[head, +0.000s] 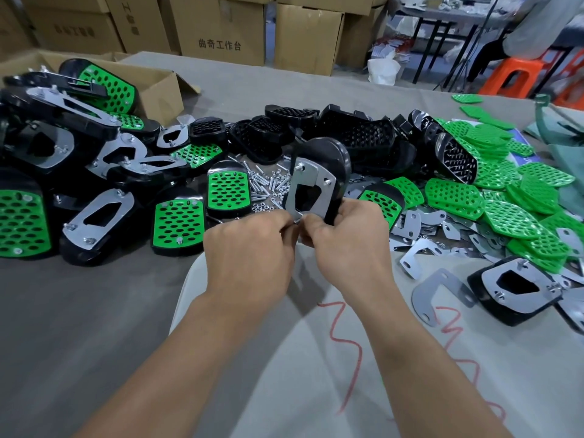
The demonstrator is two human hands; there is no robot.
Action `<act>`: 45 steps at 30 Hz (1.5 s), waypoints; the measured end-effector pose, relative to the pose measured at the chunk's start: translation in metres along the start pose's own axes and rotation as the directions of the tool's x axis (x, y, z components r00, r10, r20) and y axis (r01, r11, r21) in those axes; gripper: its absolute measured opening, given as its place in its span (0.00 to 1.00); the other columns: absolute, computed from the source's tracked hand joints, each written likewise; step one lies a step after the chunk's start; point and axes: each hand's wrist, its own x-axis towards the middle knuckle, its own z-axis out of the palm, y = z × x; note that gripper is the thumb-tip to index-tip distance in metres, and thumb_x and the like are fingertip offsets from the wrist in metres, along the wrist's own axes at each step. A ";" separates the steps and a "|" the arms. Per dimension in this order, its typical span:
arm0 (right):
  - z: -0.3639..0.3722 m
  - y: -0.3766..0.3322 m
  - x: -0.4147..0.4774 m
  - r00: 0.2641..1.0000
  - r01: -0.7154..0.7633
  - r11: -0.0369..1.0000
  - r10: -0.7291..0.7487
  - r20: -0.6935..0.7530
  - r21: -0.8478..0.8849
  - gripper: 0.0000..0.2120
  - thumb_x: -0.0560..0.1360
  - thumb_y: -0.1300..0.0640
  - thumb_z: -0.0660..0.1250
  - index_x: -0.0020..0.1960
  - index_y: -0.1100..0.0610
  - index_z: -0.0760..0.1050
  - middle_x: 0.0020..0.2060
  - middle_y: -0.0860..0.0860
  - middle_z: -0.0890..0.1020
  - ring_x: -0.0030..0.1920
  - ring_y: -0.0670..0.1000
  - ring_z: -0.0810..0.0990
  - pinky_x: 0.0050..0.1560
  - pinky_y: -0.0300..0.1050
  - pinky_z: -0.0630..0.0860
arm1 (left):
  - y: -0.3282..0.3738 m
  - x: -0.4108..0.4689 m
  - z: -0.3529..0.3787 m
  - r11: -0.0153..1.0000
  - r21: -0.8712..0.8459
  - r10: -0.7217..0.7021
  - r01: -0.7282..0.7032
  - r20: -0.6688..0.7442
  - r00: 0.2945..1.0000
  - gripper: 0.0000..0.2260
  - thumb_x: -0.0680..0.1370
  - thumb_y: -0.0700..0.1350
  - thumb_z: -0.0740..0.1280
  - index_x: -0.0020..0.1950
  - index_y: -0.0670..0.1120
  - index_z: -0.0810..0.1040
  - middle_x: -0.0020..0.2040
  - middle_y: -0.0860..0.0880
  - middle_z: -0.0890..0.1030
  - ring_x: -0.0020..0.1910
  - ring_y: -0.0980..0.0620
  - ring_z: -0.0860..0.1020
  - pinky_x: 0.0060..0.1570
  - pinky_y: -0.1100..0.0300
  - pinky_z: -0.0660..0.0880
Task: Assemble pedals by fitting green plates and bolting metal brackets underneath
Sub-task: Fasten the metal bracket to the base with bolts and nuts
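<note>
Over the middle of the table (94,295), the right hand (344,235) grips an upturned pedal (335,159) by its lower end, steadying its metal bracket (311,176), while the left hand (252,245) pinches what appears to be a nut (297,220) at the lowest hole, loose bolts (268,184) lying just beyond for reach.

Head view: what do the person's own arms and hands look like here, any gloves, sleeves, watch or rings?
Both are bare. The left hand and right hand wear no gloves, and no ring shows on either. The left forearm and right forearm are uncovered down to the bottom edge of the frame: no sleeve, watch or wristband shows.
</note>
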 end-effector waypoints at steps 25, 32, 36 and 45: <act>-0.001 0.008 0.008 0.982 -0.180 0.932 0.151 0.115 0.314 0.02 0.68 0.63 0.73 0.39 0.60 0.84 0.36 0.56 0.87 0.39 0.58 0.88 0.49 0.61 0.84 | 0.001 0.001 -0.003 0.941 -0.320 -0.079 0.107 0.098 0.992 0.05 0.77 0.50 0.69 0.44 0.54 0.85 0.29 0.54 0.76 0.30 0.50 0.76 0.33 0.58 0.68; 0.006 0.012 0.008 0.995 -0.091 0.954 0.073 0.073 0.285 0.07 0.65 0.55 0.70 0.41 0.50 0.85 0.35 0.51 0.87 0.39 0.56 0.88 0.49 0.60 0.84 | 0.004 0.003 -0.007 0.981 -0.196 -0.001 0.009 0.038 0.999 0.08 0.77 0.46 0.70 0.39 0.49 0.84 0.28 0.48 0.78 0.28 0.41 0.74 0.31 0.59 0.63; 0.010 0.011 0.006 0.999 -0.014 0.967 0.004 0.038 0.255 0.06 0.67 0.55 0.70 0.43 0.52 0.84 0.36 0.51 0.87 0.42 0.60 0.87 0.49 0.64 0.83 | 0.004 0.004 -0.007 0.981 -0.187 -0.035 0.053 0.095 0.995 0.10 0.78 0.47 0.66 0.41 0.49 0.85 0.29 0.48 0.79 0.30 0.41 0.75 0.32 0.57 0.64; 0.010 0.006 0.000 0.995 0.094 0.976 -0.089 -0.037 0.199 0.02 0.70 0.59 0.72 0.39 0.59 0.82 0.33 0.51 0.86 0.38 0.60 0.86 0.42 0.61 0.83 | 0.000 0.010 0.001 0.569 -0.569 -0.420 0.594 0.420 0.805 0.09 0.76 0.45 0.72 0.38 0.58 0.86 0.31 0.54 0.85 0.31 0.54 0.85 0.41 0.51 0.82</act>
